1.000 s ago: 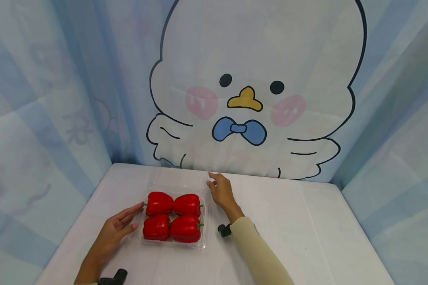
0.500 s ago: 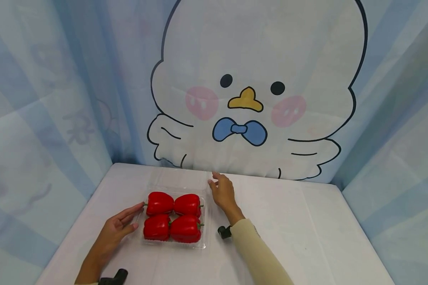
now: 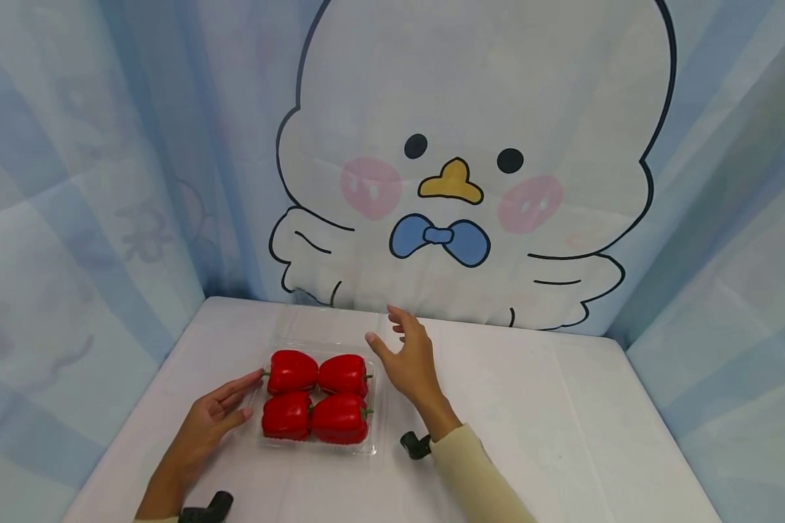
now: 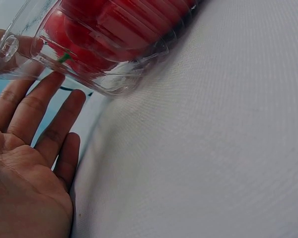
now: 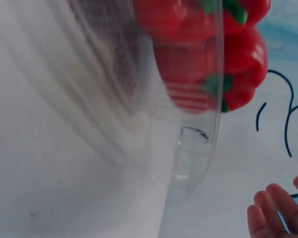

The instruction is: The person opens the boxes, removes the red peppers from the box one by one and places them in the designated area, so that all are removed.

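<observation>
Head view: right hand (image 3: pixel 411 363) has spread wide, 1 o'clock, lid (image 3: pixel 327 327) apparently released.
Left hand (image 3: pixel 206 420), fingers straight, touches box (image 3: pixel 340 449) of 4 peppers (image 3: pixel 339 418), 9 o'clock.

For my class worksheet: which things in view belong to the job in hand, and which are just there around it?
Part of the job:
four red peppers, in the box
clear plastic box
left hand, at the box's left side
right hand, by its far right corner

Just around it:
white table
curtain with a cartoon bird
</observation>
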`<state>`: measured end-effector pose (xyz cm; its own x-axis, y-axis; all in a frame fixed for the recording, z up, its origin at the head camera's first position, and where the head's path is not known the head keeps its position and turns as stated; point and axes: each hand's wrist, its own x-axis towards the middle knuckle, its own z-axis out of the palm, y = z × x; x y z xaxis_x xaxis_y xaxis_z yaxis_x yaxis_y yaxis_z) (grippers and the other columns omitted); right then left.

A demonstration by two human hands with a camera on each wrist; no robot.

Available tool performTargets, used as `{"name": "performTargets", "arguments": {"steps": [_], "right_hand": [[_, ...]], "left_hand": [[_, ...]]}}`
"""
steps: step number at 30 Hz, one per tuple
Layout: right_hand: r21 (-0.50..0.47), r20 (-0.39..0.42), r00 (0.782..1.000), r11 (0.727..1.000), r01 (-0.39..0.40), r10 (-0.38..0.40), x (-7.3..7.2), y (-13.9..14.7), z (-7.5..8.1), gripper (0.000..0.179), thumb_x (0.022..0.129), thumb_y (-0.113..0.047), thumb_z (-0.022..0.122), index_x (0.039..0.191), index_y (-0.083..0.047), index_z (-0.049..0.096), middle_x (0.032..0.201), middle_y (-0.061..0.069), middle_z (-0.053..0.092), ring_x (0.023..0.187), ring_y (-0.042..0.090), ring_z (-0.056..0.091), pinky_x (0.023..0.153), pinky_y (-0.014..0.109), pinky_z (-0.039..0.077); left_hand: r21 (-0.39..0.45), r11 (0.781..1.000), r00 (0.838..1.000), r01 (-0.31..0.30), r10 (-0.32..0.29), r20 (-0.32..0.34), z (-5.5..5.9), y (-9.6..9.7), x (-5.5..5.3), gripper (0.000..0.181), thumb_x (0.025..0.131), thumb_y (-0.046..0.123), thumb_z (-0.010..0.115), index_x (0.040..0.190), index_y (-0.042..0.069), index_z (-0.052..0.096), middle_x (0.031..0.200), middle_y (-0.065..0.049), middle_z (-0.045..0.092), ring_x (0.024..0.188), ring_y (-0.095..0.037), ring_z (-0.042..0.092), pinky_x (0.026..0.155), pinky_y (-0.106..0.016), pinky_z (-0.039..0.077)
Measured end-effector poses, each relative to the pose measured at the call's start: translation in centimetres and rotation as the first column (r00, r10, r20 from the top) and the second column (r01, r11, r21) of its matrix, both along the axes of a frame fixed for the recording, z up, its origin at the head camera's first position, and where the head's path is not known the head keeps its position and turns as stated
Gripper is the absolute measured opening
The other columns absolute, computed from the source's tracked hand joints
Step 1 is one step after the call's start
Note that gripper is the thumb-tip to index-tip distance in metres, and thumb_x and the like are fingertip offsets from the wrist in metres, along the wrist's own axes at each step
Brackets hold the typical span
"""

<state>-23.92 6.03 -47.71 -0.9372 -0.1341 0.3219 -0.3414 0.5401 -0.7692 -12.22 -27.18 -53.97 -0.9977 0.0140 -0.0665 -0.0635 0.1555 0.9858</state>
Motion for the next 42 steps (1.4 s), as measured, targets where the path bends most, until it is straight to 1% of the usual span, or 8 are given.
{"name": "performTargets", "arguments": {"steps": [7, 11, 17, 22, 24, 32, 36, 42], "right_hand": [[-0.037, -0.007, 0.998, 0.998, -0.057, 0.057, 3.3, 0.2, 0.1, 0.074, 0.09, -0.051, 0.08, 0.155, -0.028, 0.052, 0.151, 0.002, 0.057, 0.134, 0.024, 0.054, 0.105, 0.059, 0.056], [-0.038, 0.02, 0.997, 0.996, -0.078, 0.079, 5.0, 0.3, -0.1, 0.077, 0.088, -0.052, 0.083, 0.155, -0.032, 0.05, 0.15, -0.002, 0.055, 0.137, 0.023, 0.051, 0.105, 0.059, 0.056], [-0.045, 0.052, 0.994, 0.994, -0.097, 0.099, 7.1, 0.2, -0.6, 0.08, 0.085, -0.048, 0.087, 0.154, -0.032, 0.051, 0.147, -0.002, 0.056, 0.137, 0.028, 0.051, 0.105, 0.06, 0.055], [-0.034, 0.064, 0.99, 0.992, -0.123, 0.125, 8.5, 0.1, -1.1, 0.081, 0.083, -0.046, 0.09, 0.152, -0.026, 0.053, 0.145, 0.005, 0.057, 0.136, 0.028, 0.051, 0.104, 0.06, 0.052], [-0.024, 0.066, 0.988, 0.99, -0.138, 0.139, 8.8, 0.0, -1.4, 0.083, 0.082, -0.046, 0.091, 0.152, -0.024, 0.053, 0.144, 0.008, 0.057, 0.135, 0.027, 0.051, 0.104, 0.058, 0.049], [0.041, 0.066, 0.986, 0.987, -0.153, 0.15, 9.7, -0.6, -2.4, 0.084, 0.076, -0.05, 0.094, 0.147, -0.026, 0.057, 0.131, 0.003, 0.06, 0.129, 0.021, 0.054, 0.104, 0.053, 0.046], [0.084, 0.06, 0.986, 0.983, -0.163, 0.158, 9.9, -1.0, -2.6, 0.081, 0.074, -0.047, 0.096, 0.142, -0.025, 0.06, 0.124, 0.001, 0.059, 0.122, 0.022, 0.056, 0.101, 0.049, 0.043], [0.19, 0.041, 0.985, 0.967, -0.172, 0.167, 9.8, -1.2, -2.7, 0.075, 0.074, -0.04, 0.098, 0.138, -0.027, 0.063, 0.121, -0.004, 0.06, 0.119, 0.016, 0.055, 0.1, 0.045, 0.043]], "left_hand": [[-0.017, 1.0, 1.0, -0.001, 0.001, 0.007, 0.0, 0.0, 0.0, 0.067, 0.101, 0.024, 0.074, 0.16, 0.008, 0.046, 0.168, -0.01, 0.044, 0.124, 0.028, 0.045, 0.102, -0.009, 0.045], [-0.008, 1.0, 1.0, 0.003, -0.003, -0.007, 0.0, 0.0, 0.0, 0.066, 0.102, 0.022, 0.073, 0.16, 0.008, 0.046, 0.168, -0.01, 0.045, 0.125, 0.027, 0.046, 0.102, -0.009, 0.046], [0.001, 1.0, 1.0, 0.007, -0.007, -0.005, 0.3, 0.1, 0.0, 0.065, 0.102, 0.022, 0.072, 0.161, 0.009, 0.046, 0.168, -0.007, 0.046, 0.125, 0.027, 0.046, 0.101, -0.008, 0.045], [-0.016, 1.0, 1.0, 0.003, -0.003, -0.004, 0.3, 0.1, 0.1, 0.064, 0.103, 0.023, 0.072, 0.16, 0.01, 0.047, 0.167, -0.006, 0.047, 0.126, 0.027, 0.045, 0.102, -0.008, 0.045], [-0.02, 1.0, 1.0, 0.003, -0.003, -0.003, 0.3, 0.1, 0.1, 0.064, 0.103, 0.024, 0.072, 0.16, 0.01, 0.047, 0.167, -0.006, 0.047, 0.126, 0.027, 0.045, 0.102, -0.008, 0.044], [-0.018, 1.0, 1.0, -0.003, 0.004, 0.015, 0.5, 0.2, 0.2, 0.064, 0.104, 0.024, 0.071, 0.161, 0.011, 0.046, 0.167, -0.006, 0.047, 0.125, 0.027, 0.046, 0.101, -0.007, 0.044], [-0.025, 1.0, 1.0, -0.007, 0.007, 0.013, 0.5, 0.2, 0.2, 0.064, 0.103, 0.024, 0.071, 0.161, 0.01, 0.047, 0.167, -0.006, 0.047, 0.125, 0.027, 0.045, 0.101, -0.007, 0.043], [-0.024, 1.0, 1.0, -0.007, 0.007, 0.011, 0.4, 0.2, 0.1, 0.064, 0.103, 0.023, 0.071, 0.161, 0.01, 0.046, 0.166, -0.004, 0.048, 0.124, 0.028, 0.045, 0.102, -0.007, 0.044]]}}
